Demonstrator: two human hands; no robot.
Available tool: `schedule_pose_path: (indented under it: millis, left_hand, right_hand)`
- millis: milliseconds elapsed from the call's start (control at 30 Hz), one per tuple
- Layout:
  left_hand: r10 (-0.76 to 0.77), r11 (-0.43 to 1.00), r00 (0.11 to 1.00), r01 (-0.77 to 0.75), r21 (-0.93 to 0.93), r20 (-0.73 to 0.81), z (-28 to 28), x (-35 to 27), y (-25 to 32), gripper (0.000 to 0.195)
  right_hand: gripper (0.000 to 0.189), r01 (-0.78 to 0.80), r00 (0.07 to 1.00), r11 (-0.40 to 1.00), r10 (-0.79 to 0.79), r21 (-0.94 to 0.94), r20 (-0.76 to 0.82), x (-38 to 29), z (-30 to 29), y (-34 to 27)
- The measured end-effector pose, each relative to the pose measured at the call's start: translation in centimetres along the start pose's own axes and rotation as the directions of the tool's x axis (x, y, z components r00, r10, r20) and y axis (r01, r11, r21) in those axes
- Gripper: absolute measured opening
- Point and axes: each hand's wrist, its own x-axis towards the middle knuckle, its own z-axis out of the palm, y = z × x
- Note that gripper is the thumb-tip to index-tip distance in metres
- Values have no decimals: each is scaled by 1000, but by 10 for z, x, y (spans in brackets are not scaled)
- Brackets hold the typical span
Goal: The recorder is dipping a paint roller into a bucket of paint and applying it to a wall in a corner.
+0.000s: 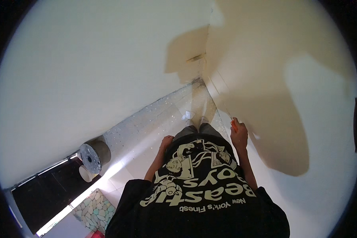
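My right hand (239, 134) is closed around the orange handle (234, 125) of a thin tool, perhaps a screwdriver, whose slim shaft points up towards the wall corner. The exact kind of tool is too small to tell. Beside my left hip hangs my left hand (167, 141), its fingers curled and partly hidden; whether it holds anything does not show. White crumpled material (188, 115) lies on the speckled floor by my feet. Ahead, pale walls (125, 68) meet in a corner, with a small yellowish mark or slot (195, 58) low near it.
A grey cylindrical object with a speckled round end (90, 157) stands against the left wall, a white round container (87, 173) beside it. Behind them are a dark doorway panel (53, 190) and a pebble-patterned mat or floor patch (94, 210). A dark object is on the far right wall.
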Motion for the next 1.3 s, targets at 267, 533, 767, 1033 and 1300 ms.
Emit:
schedule_pose_path:
  millis: [267, 533, 767, 1033, 1300]
  left_hand:
    - [-190, 945, 981, 173, -276, -36, 1, 1, 3, 30]
    - [-241, 929, 970, 232, -290, 4, 18, -8, -11, 28]
    - [-122, 976, 991, 110, -190, -52, 14, -14, -5, 28]
    - [-260, 919, 965, 232, -318, -47, 21, -29, -3, 34]
    - [-153, 964, 988, 142, -226, -30, 38, -29, -14, 28]
  right_hand:
    - [45, -17, 1000, 999, 18, 35, -19, -11, -19, -4]
    - [46, -130, 988, 991, 128, 21, 91, 16, 13, -11]
    - [45, -101, 993, 994, 103, -36, 63, 11, -15, -11]
    - [46, -52, 997, 998, 53, -19, 58, 37, 17, 11]
    - [43, -109, 993, 993, 110, -35, 33, 42, 24, 1]
